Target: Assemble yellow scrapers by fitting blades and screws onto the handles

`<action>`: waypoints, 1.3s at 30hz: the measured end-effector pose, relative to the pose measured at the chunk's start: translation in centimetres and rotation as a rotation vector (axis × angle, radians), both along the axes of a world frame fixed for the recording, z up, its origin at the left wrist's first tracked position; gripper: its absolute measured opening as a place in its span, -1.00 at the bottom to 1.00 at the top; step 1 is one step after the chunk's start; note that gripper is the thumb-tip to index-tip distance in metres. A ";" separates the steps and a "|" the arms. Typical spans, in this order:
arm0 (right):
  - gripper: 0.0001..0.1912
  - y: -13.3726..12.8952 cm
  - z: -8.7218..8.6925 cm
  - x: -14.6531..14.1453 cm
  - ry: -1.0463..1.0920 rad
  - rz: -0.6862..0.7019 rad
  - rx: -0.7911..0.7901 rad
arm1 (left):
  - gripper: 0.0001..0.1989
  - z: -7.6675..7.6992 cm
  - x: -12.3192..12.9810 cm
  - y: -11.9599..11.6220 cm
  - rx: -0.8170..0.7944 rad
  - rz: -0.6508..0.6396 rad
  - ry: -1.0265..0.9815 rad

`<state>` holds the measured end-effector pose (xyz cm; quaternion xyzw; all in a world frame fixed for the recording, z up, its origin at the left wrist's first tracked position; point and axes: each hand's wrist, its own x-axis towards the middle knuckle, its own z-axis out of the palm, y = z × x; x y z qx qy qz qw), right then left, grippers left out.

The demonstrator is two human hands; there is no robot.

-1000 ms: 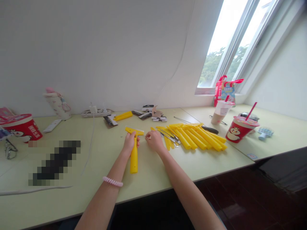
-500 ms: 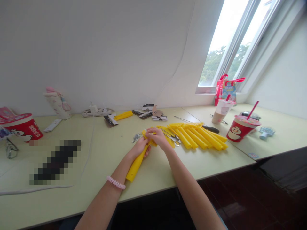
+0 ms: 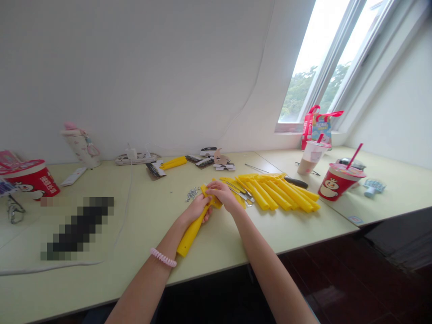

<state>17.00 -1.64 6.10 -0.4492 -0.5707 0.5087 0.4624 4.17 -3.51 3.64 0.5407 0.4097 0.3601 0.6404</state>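
From the head camera, the left hand (image 3: pixel 197 209) wraps its fingers around the handle of a yellow plastic scraper (image 3: pixel 191 233), held above the pale green desk (image 3: pixel 141 225). The right hand (image 3: pixel 221 195) grips the scraper's head, forearms angled inward. A slip could scatter the loose metal screws (image 3: pixel 192 194) just beside them.

I wear 1 camera on my head; it looks forward and down, close over my left hand (image 3: pixel 195 209) and right hand (image 3: pixel 221 195), across the desk (image 3: pixel 145 220) toward the window (image 3: pixel 315 58).
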 end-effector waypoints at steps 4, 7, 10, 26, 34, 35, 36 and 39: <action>-0.71 -0.1 0.4 0.8 -0.050 -0.005 -0.024 | -0.75 0.4 -0.4 0.2 -0.002 0.025 -0.016; -0.76 -0.3 0.9 1.6 -0.188 0.103 -0.001 | -0.73 0.9 -0.7 0.1 -0.014 0.022 0.009; -0.73 -0.3 1.0 2.1 -0.241 0.188 0.012 | -0.70 1.4 -0.8 -0.3 -0.016 -0.009 0.026; -0.71 0.2 0.5 2.9 -0.250 0.066 -0.102 | -0.40 1.9 -1.5 -0.5 0.551 0.430 0.569; -0.76 0.5 0.2 3.2 -0.255 -0.002 -0.160 | -0.53 3.1 -1.6 -2.3 0.920 0.066 0.853; -0.78 0.5 0.1 3.2 -0.248 -0.011 -0.157 | -0.51 3.1 -1.6 -2.4 0.920 0.037 0.868; -0.79 0.5 0.0 3.3 -0.240 -0.017 -0.153 | -0.51 3.1 -1.6 -2.5 0.913 0.013 0.881; -0.81 0.6 -0.1 3.4 -0.228 -0.029 -0.151 | -0.51 3.1 -1.8 -2.7 0.892 -0.028 0.924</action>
